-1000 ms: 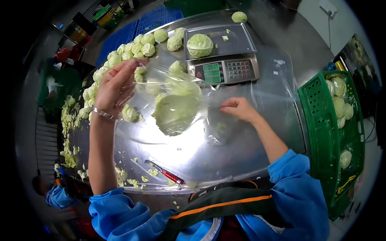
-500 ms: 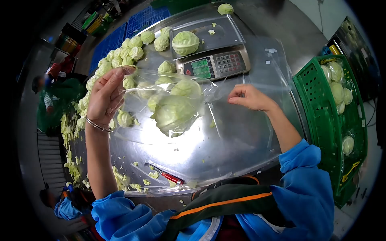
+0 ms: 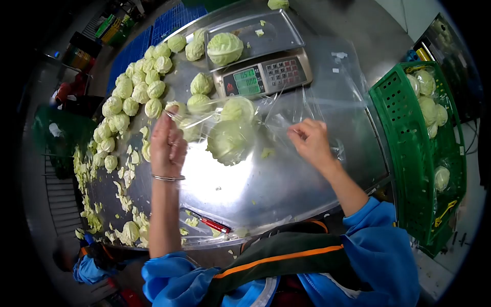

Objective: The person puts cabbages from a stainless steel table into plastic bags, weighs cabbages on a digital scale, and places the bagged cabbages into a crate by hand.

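A clear plastic film or bag (image 3: 273, 123) stretches between my two hands over the steel table. My left hand (image 3: 170, 143) is closed on its left end, slightly blurred. My right hand (image 3: 311, 140) pinches the bunched right end. Between them a cabbage (image 3: 231, 140) with a loose outer leaf lies under or inside the plastic; I cannot tell which. Just behind it sits another cabbage (image 3: 236, 110), partly covered by the plastic. Beyond my hands stands a digital scale (image 3: 263, 74) with a cabbage (image 3: 225, 48) on its tray.
Many cabbages (image 3: 140, 92) crowd the table's left side, with leaf scraps (image 3: 125, 194) in front. A red-handled knife (image 3: 215, 224) lies by the near edge. On the right stands a green crate (image 3: 404, 153) with wrapped cabbages. Another person (image 3: 92, 263) is at lower left.
My left hand has moved right and down a little, drawing in the plastic. My right hand has turned, its fingers now pinched on the film's end. The view has shifted slightly.
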Demonstrator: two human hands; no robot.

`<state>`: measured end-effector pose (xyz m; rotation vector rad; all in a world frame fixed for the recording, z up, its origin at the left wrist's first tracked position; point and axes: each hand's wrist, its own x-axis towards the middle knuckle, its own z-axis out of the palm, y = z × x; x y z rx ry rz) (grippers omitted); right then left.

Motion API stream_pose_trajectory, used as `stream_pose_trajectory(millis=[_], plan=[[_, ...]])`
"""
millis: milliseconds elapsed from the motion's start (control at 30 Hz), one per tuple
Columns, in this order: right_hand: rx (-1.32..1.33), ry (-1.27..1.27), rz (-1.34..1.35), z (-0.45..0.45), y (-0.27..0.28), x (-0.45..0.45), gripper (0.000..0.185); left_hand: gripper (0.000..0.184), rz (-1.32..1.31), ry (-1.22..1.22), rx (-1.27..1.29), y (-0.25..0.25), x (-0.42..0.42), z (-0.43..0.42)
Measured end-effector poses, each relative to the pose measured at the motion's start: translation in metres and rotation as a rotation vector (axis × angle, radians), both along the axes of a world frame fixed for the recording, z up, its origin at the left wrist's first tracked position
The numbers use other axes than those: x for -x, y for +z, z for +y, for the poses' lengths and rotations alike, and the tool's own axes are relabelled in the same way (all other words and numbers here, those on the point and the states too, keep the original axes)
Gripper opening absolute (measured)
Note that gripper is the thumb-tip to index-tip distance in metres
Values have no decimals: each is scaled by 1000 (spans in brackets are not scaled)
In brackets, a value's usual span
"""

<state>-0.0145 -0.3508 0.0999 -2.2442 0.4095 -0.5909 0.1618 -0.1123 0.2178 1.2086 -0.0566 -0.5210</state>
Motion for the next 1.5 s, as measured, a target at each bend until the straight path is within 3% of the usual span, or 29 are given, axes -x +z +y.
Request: stream_pose_trajectory(millis=[100, 200, 233, 367, 467, 700, 733, 833, 900, 933, 1033, 1067, 1100, 1133, 1200, 1233, 1300, 1333, 1400, 1500], plan=[[-369, -77, 111, 27, -27, 9, 11, 28, 122, 61, 175, -55, 14, 6], [-432, -62, 154, 24, -54, 17, 17, 27, 197, 82, 245, -91, 23, 18], [-460, -47, 187, 16, -66, 19, 17, 26, 217, 82, 282, -95, 25, 23], [-973, -18, 524, -4, -64, 10, 17, 23, 282, 58, 445, -104, 27, 43], [-1132, 16, 564, -9, -55, 2, 15, 31, 342, 37, 601, -109, 29, 48], [-1545, 45, 310, -52, -70, 23, 9, 29, 339, 109, 659, -118, 28, 47], [-1654, 114, 223, -59, -78, 28, 17, 29, 341, 123, 653, -119, 29, 47], [-1765, 138, 94, -78, -72, 37, 8, 29, 363, 142, 622, -117, 32, 42], [-1498, -56, 159, -107, -69, 39, 13, 28, 315, 82, 514, -105, 38, 34], [-1364, -140, 186, -124, -65, 37, 16, 26, 284, 141, 253, -91, 45, 28], [-730, -305, 172, -181, -37, 30, 27, 23, -59, -104, -488, -69, 60, 30], [-357, -375, 350, -205, -39, 37, 46, 18, -267, -84, -664, -66, 69, 29], [468, -564, 654, -202, -27, 35, 65, 15, -558, -90, -763, -78, 75, 36], [562, -527, 635, -191, -13, 34, 78, 16, -485, -134, -810, -76, 83, 40], [26, -287, 194, -117, 16, 24, 82, 19, -393, -161, -837, -75, 100, 44], [-219, -113, 112, -57, 26, 24, 89, 21, -380, -153, -822, -78, 107, 44], [-197, 273, 260, 61, 37, 38, 96, 26, -463, -90, -807, -87, 121, 47], [-24, 402, 376, 97, 27, 41, 93, 31, -534, -74, -829, -86, 127, 48], [71, 375, 350, 131, -14, 45, 84, 51, -661, -81, -952, -84, 146, 62], [-327, 346, 518, 117, -52, 59, 67, 64, -840, -22, -1180, -105, 166, 85]])
